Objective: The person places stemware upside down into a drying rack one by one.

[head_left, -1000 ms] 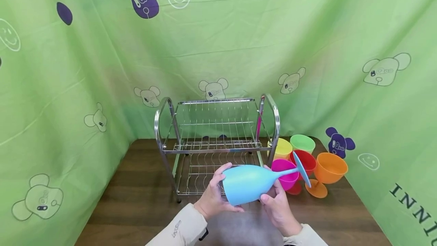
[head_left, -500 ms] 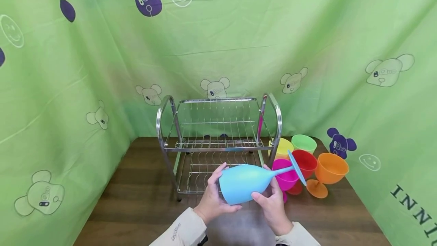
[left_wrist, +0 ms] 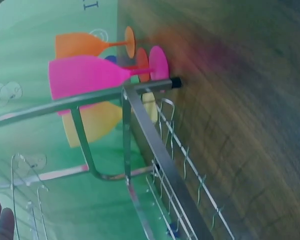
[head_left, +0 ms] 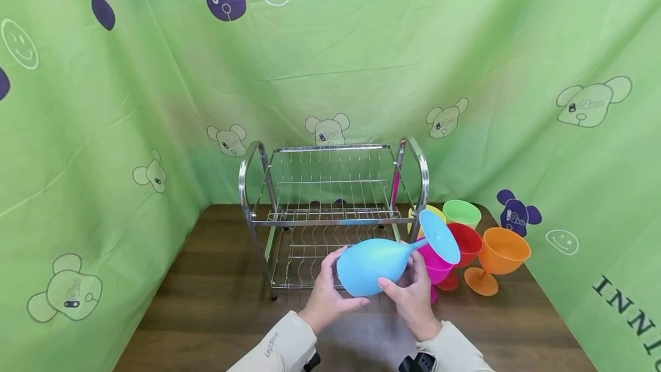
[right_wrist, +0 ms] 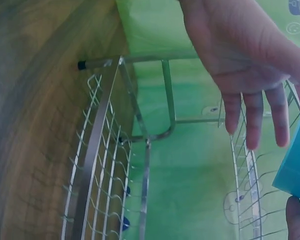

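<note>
A light blue plastic goblet [head_left: 373,266] lies on its side between my two hands, above the table and in front of the rack. My left hand [head_left: 329,296] grips the bowl at its rim end, which faces left. My right hand [head_left: 415,300] holds the bowl's narrow end near the stem, thumb on the near side. The round foot tilts up to the right. In the right wrist view part of the blue bowl shows at the right edge, with the left hand's spread fingers [right_wrist: 252,120] beside it. In the left wrist view only some fingertips [left_wrist: 4,222] appear.
A two-tier metal dish rack [head_left: 330,223] stands on the wooden table [head_left: 206,314]. To its right are goblets: magenta [head_left: 436,272], red [head_left: 467,241], orange [head_left: 503,248], yellow [head_left: 436,212] and green [head_left: 462,212]. A green printed curtain [head_left: 361,73] encloses the table.
The blue goblet has turned a little, so the underside of its foot now faces me more. My right hand has shifted slightly left on the bowl; both hands keep their hold.
</note>
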Motion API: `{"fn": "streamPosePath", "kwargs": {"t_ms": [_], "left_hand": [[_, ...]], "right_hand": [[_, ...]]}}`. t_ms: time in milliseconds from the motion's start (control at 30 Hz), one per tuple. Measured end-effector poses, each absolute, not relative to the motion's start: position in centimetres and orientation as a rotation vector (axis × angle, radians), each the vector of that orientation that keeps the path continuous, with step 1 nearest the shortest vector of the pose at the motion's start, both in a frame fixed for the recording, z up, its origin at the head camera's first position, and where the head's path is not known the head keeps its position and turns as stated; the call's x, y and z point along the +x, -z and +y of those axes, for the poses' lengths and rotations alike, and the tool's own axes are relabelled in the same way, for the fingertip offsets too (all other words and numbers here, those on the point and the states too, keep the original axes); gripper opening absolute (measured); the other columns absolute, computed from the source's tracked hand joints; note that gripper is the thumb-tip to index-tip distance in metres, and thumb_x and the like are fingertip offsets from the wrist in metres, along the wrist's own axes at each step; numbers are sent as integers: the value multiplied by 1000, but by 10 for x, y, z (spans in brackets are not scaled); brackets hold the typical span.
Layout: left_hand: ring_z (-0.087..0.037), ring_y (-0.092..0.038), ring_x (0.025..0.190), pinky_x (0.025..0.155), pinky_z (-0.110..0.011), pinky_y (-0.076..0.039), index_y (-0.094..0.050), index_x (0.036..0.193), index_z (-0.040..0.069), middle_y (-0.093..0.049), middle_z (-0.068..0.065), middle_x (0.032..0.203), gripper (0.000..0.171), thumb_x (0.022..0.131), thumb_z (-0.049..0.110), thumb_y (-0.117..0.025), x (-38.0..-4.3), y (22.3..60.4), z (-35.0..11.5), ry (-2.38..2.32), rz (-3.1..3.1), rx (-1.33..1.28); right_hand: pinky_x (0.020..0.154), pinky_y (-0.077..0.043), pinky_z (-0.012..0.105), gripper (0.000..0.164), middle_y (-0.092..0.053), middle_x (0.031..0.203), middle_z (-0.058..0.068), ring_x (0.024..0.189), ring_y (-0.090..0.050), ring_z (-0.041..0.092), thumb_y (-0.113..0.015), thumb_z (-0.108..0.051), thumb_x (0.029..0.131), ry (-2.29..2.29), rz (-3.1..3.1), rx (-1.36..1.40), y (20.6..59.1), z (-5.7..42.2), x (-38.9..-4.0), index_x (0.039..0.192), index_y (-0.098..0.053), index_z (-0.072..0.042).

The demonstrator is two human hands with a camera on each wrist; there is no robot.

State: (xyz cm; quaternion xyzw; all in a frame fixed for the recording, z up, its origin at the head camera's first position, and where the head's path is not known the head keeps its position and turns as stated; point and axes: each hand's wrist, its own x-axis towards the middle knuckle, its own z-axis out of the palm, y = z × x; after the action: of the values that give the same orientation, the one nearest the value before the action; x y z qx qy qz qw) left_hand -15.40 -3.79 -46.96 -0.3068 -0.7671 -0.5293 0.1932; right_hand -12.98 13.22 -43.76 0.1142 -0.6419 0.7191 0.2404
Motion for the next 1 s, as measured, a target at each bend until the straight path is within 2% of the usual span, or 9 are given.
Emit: {"fn": "streamPosePath", "kwargs": {"t_ms": [67, 233, 333, 433, 500, 700, 733, 900, 1000], "left_hand": [[-35, -55, 116, 98, -44, -47, -36, 135, 2, -49, -22, 137, 90, 62, 9, -89, -156, 467, -44, 1442, -2203, -829], [-34, -54, 117, 96, -50, -46, -52, 126, 0, -55, -19, 132, 73, 64, 13, -88, -160, 461, -62, 1294, -2274, -814], [-34, -55, 116, 94, -51, -47, -55, 124, -2, -58, -18, 129, 66, 67, 15, -86, -163, 458, -74, 1229, -2282, -825], [-33, -55, 115, 94, -50, -47, -56, 122, -3, -60, -17, 126, 60, 71, 15, -82, -166, 457, -85, 1210, -2276, -800], [-32, -56, 113, 92, -48, -48, -58, 121, -3, -62, -16, 123, 55, 72, 13, -80, -168, 457, -94, 1192, -2256, -768], [-29, -62, 91, 79, -36, -52, -64, 105, -3, -67, -15, 100, 38, 68, 1, -76, -175, 463, -122, 1075, -2042, -658], [-28, -62, 87, 77, -33, -52, -65, 102, -3, -67, -14, 95, 36, 68, -1, -75, -176, 463, -127, 1070, -2003, -627], [-26, -62, 73, 74, -17, -47, -66, 92, -4, -67, -16, 82, 25, 69, -10, -72, -179, 460, -143, 1158, -1880, -392], [-10, -60, 70, 71, -13, -45, -64, 92, -5, -66, -17, 80, 19, 74, -11, -70, -179, 457, -151, 1263, -1875, -201]], "right_hand": [[86, -49, 15, 65, -59, 114, -16, 104, -58, 1, -67, 17, 71, -1928, -1774, 355, 437, 133, -133, 130, -45, -1], [85, -48, 13, 67, -58, 115, -20, 102, -58, -2, -71, 14, 67, -1819, -1866, 443, 436, 137, -141, 128, -44, 7], [85, -49, 13, 67, -58, 116, -19, 102, -59, -2, -73, 12, 66, -1798, -1868, 508, 433, 140, -145, 127, -48, 2], [85, -49, 14, 69, -59, 117, -16, 101, -60, 0, -73, 12, 66, -1824, -1834, 573, 427, 142, -149, 128, -51, -11], [84, -50, 15, 71, -59, 117, -16, 101, -60, 1, -74, 10, 67, -1814, -1826, 609, 422, 143, -151, 128, -51, -17], [83, -50, 15, 67, -59, 119, -15, 101, -60, 1, -78, 3, 68, -1700, -1830, 733, 401, 143, -157, 128, -49, 3], [83, -50, 16, 66, -59, 119, -14, 101, -61, 2, -78, 2, 69, -1704, -1822, 757, 397, 142, -158, 129, -49, 2], [82, -52, 19, 64, -60, 118, -9, 101, -62, 6, -73, -2, 75, -1806, -1756, 841, 370, 137, -166, 133, -49, -12], [83, -52, 20, 62, -60, 118, -7, 102, -62, 8, -73, -3, 77, -1851, -1701, 875, 355, 133, -171, 133, -49, -12]]}}
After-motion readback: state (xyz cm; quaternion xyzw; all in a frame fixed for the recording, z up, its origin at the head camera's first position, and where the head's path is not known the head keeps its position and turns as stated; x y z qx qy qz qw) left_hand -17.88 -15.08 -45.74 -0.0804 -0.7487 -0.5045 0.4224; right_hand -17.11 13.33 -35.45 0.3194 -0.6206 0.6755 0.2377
